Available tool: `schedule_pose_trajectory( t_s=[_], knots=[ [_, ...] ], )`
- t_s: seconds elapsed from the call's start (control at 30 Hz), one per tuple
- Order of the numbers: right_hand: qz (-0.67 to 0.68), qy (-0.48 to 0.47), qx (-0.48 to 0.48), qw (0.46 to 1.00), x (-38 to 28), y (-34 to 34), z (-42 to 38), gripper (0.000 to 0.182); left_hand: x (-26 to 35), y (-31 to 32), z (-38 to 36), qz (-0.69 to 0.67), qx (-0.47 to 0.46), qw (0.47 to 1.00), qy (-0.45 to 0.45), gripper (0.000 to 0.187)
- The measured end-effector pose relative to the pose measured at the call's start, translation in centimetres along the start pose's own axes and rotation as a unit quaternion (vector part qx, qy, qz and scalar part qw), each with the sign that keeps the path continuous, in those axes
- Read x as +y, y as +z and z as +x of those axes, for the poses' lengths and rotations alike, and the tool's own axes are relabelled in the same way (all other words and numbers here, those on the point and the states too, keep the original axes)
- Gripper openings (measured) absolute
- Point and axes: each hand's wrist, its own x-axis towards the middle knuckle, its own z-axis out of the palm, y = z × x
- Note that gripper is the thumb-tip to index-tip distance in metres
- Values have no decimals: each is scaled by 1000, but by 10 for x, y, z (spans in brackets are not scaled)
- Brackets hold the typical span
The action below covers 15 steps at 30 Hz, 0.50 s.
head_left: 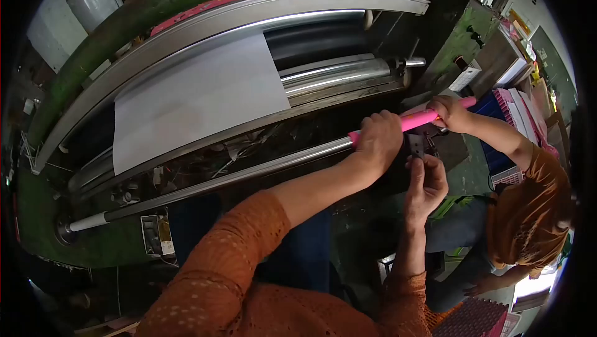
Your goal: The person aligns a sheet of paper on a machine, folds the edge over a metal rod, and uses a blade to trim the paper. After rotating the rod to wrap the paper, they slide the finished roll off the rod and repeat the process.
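Note:
A long metal shaft (249, 173) runs slantwise in front of me, with a bright pink sleeve (418, 119) over its right part. My left hand (380, 140) is wrapped around the pink sleeve near the sleeve's left end. Just below and to the right, my right hand (428, 188) pinches a small dark flat piece with holes (416, 144) between thumb and fingers, held upright close under the sleeve. A co-worker's hand (453, 114) grips the same sleeve farther right.
Behind the shaft, a white sheet (199, 101) lies over the rollers of a green machine (451, 48). A curved metal bar (249, 15) spans above it. The co-worker in an orange top (528, 212) sits at the right. A small open box (157, 235) is at lower left.

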Motion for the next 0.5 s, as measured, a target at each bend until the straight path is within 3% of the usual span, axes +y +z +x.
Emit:
schedule_pose_trajectory(
  t_s=[0.03,0.1,0.13,0.2,0.27,0.33,0.4,0.47,0.5],
  knots=[
    [7,1,18,1000,-7,-2,2,11,10,7,4,19,46,998,40,46],
    [52,-37,38,997,-5,28,18,12,-3,11,12,51,277,952,117,46],
    [56,-51,17,997,-15,31,23,11,0,10,3,15,323,934,150,46],
    [81,-27,-25,996,-28,55,22,8,-10,9,-57,-8,266,950,163,44],
    [88,-19,-95,991,-39,96,28,6,-50,24,-115,-5,264,933,243,42],
    [108,-19,-172,979,-46,144,38,3,-85,38,-173,-41,244,940,236,31],
    [87,-58,-214,971,-74,201,53,5,-125,38,-220,-220,79,964,123,24],
    [112,-30,-222,968,-106,259,71,10,-163,33,-260,-276,65,959,6,22],
    [125,-93,-226,962,-101,291,90,14,-180,28,-278,-292,109,950,-39,22]
  ],
)
